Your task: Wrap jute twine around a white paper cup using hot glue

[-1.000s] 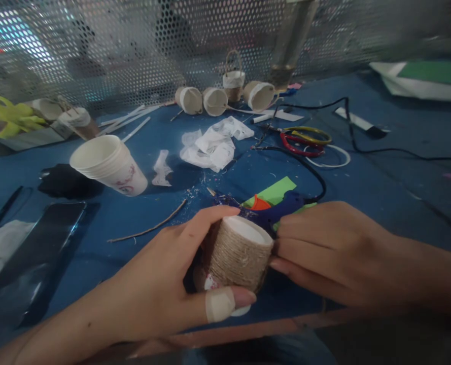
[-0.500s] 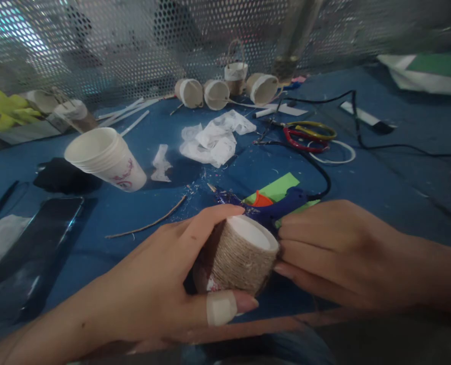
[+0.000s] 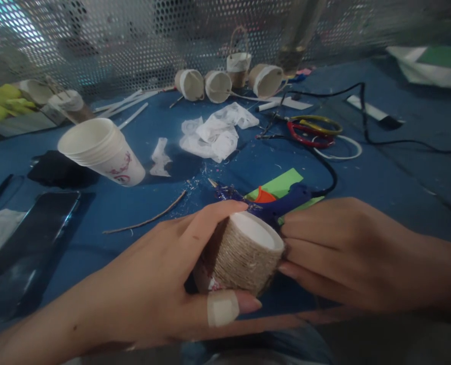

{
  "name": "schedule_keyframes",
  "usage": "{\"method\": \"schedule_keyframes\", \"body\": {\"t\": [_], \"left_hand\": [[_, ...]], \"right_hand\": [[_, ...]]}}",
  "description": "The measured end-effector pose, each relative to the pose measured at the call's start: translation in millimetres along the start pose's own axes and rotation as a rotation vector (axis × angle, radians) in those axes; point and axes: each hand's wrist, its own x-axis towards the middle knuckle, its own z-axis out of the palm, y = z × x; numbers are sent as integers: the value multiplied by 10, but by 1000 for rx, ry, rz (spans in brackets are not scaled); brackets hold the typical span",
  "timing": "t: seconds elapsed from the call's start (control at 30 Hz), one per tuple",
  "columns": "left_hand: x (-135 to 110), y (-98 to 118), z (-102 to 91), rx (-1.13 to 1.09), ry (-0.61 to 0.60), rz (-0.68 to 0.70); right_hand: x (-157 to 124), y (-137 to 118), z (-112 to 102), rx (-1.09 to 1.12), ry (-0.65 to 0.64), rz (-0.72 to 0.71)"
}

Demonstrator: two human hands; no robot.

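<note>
A paper cup wrapped in brown twine (image 3: 246, 261) lies tilted, bottom towards me, just above the blue table's (image 3: 381, 182) near edge. My left hand (image 3: 164, 284) grips it, index finger over the top and bandaged thumb underneath. My right hand (image 3: 335, 248) presses its fingertips flat against the cup's right side, fingers held together. A blue glue gun (image 3: 282, 200) with an orange trigger lies just behind the cup on green paper (image 3: 280, 183).
A stack of white paper cups (image 3: 101, 154) lies on its side at left, near a dark phone (image 3: 27, 243). Crumpled white paper (image 3: 213, 134), scissors (image 3: 309, 133), a black cable (image 3: 366, 121) and several twine-wrapped cups (image 3: 219, 83) lie farther back before a perforated metal screen.
The view has tilted slightly, so things sit a little higher. Both hands and the wrapped cup keep nearly the same hold, drifting slightly right.
</note>
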Motion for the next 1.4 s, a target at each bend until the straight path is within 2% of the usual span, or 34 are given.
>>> {"method": "schedule_keyframes", "body": {"t": [0.23,0.43,0.83,1.03,1.4], "left_hand": [[-6,2,-15,44,-12,38],[10,-5,-15,82,-17,65],[-9,-36,5,117,4,61],[-46,-82,28,143,24,102],[12,-16,-5,129,3,92]], "right_hand": [[-28,18,-2,-27,-19,-51],[-40,19,28,26,-15,-15],[-45,22,5,29,-37,-36],[-50,17,2,31,-45,-35],[-31,8,-17,-8,-44,-54]]}}
